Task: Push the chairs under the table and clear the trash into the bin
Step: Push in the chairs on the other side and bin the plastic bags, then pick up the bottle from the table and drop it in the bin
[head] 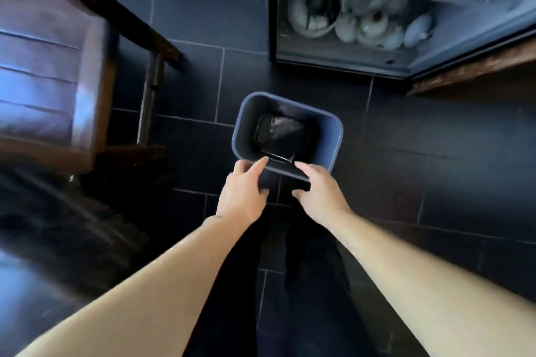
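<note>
Nearby, chair point(55, 66) and seemingly crockery-filled cabinet point(391, 14) flank bin point(333, 136).

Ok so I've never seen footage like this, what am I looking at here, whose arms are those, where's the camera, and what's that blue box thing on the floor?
There is one picture, taken by a wide-angle camera worn on a person's head, looking down past their own bare arms. No machine is involved.

The blue box is a small bin standing on the dark tiled floor. Something dark and crumpled lies at its bottom; the blur hides what it is. The left hand and the right hand both reach to the bin's near edge and seem to hold a dark flat thing between them at the rim. I cannot tell whether it is trash or part of the bin.

To the left is a wooden chair. At the upper right is a glass-fronted cabinet holding pale crockery.
</note>
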{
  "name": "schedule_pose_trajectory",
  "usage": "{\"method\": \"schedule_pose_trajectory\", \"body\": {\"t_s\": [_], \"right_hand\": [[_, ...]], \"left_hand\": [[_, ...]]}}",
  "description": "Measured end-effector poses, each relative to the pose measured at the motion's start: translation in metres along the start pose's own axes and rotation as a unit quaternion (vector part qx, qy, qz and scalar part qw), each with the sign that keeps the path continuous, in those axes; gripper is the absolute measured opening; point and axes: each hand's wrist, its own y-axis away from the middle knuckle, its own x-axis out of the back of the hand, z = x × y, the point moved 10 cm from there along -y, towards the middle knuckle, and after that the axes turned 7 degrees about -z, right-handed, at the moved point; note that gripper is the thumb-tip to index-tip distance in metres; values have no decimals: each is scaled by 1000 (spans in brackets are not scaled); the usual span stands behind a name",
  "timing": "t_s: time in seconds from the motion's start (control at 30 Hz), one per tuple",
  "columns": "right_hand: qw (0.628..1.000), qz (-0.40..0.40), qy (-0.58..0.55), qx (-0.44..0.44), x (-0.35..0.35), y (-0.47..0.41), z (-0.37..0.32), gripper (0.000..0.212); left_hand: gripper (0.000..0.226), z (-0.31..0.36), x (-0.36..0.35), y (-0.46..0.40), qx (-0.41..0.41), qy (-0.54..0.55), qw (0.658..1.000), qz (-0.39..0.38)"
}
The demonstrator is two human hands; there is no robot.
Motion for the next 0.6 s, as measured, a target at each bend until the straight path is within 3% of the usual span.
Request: {"method": "schedule_pose_trajectory", "body": {"t_s": [0.17, 0.33, 0.6], "right_hand": [[997, -3, 54, 59, 31, 93, -70, 66], [984, -14, 112, 140, 46, 178, -153, 66], [920, -117, 214, 306, -37, 286, -224, 67]], "left_hand": [[71, 23, 48, 120, 25, 30, 998, 57], [71, 40, 92, 241, 51, 125, 979, 151], [67, 3, 104, 372, 79, 236, 912, 325]]}}
